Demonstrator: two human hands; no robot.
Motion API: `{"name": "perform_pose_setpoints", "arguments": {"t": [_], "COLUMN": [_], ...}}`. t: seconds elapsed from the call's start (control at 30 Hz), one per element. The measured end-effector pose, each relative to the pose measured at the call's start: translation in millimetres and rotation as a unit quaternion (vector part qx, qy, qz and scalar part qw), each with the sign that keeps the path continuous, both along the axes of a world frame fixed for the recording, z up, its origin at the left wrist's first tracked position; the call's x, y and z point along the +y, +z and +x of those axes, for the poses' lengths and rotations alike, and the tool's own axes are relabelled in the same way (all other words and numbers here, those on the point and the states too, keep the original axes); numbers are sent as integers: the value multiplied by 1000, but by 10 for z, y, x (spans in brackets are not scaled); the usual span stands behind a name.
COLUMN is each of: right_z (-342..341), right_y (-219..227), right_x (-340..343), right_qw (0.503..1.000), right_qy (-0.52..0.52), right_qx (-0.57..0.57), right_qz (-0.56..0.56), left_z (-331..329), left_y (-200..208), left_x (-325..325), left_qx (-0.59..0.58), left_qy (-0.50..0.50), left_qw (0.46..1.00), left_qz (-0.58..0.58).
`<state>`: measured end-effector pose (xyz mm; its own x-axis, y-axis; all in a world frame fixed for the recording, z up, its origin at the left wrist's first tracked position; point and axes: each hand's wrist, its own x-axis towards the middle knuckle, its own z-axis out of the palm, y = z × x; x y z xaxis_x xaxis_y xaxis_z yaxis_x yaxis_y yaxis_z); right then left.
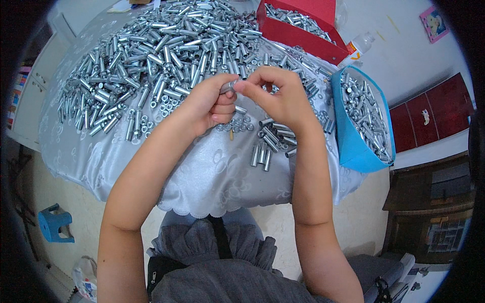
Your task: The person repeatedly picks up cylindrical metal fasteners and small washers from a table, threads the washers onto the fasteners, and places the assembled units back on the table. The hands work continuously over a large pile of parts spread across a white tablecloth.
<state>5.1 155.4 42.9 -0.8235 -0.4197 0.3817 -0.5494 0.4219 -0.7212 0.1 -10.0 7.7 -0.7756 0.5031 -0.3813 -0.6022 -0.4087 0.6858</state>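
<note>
My left hand [208, 102] is closed around a short silver metal sleeve [227, 88], its end sticking out between thumb and forefinger. At that end, the thumb and forefinger of my right hand [283, 96] are pinched together; whatever small part they hold is hidden by the fingertips. Both hands are above the table's near half. Below them lie loose nuts [242, 124], and a small group of empty metal sleeves [261, 154] rests beside my right wrist. Beyond my left forearm spreads a large heap of silver expansion bolts [166, 55].
A red box [298, 36] of metal parts stands at the far right, with a white bottle [361, 44] beside it. On the right is a blue fabric bin [348, 144] full of bolts. A pale tablecloth [202, 177] hangs over the near edge. A blue stool [54, 223] stands lower left.
</note>
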Motion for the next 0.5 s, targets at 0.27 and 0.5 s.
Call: {"name": "perform_pose_setpoints", "arguments": {"t": [0.27, 0.5], "right_z": [-23, -6], "right_y": [-15, -32], "right_x": [-4, -46], "right_qw": [999, 996], "right_qy": [-1, 53], "right_qx": [38, 59], "right_qz": [19, -34], "left_z": [9, -4], "left_y": [27, 13], "left_x": [-4, -6], "left_qx": [4, 3], "left_qy": [-9, 1], "left_qw": [1000, 1000], "left_qz": [2, -2]}}
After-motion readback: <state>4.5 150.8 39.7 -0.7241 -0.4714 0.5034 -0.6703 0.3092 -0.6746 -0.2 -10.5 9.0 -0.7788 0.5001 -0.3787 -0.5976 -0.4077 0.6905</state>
